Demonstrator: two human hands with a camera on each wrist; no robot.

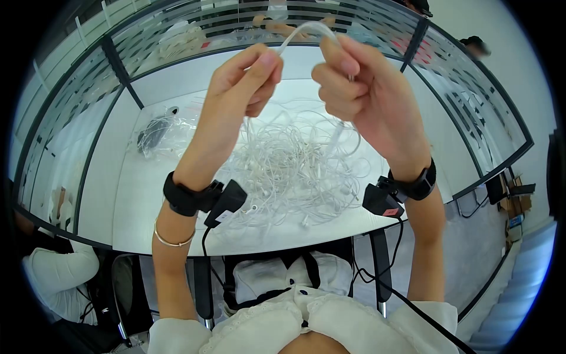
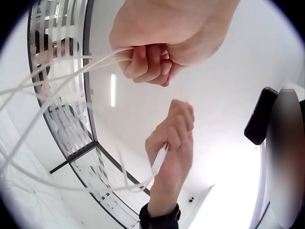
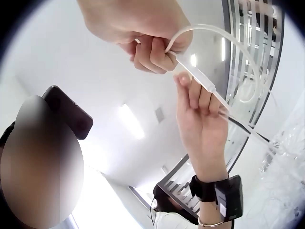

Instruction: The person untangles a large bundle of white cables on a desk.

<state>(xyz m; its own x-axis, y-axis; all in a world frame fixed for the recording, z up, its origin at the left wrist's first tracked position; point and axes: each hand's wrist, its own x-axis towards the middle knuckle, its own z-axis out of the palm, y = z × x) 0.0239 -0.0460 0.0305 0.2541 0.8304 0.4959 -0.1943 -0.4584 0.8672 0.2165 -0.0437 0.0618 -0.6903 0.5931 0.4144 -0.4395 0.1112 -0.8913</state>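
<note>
Both hands are raised over the far half of the desk, with a white cable [image 1: 309,26] arching between them. My left hand [image 1: 244,79] pinches one end of the arch between thumb and forefinger, and thin strands trail from its curled fingers in the left wrist view. My right hand [image 1: 368,88] grips the other end with curled fingers. From that fist a slim white plastic piece [image 3: 198,75] sticks out, with cable running on from it. Beneath the hands lies a tangled pile of white cables [image 1: 289,171] on the white desk [image 1: 141,218].
A clear plastic bag [image 1: 180,133] with a dark object [image 1: 153,133] lies left of the pile. Low partitions with striped glass [image 1: 477,118] enclose the desk's back and sides. Black wrist cameras [image 1: 227,203] trail cords. Another person's white sleeve [image 1: 62,271] shows at lower left.
</note>
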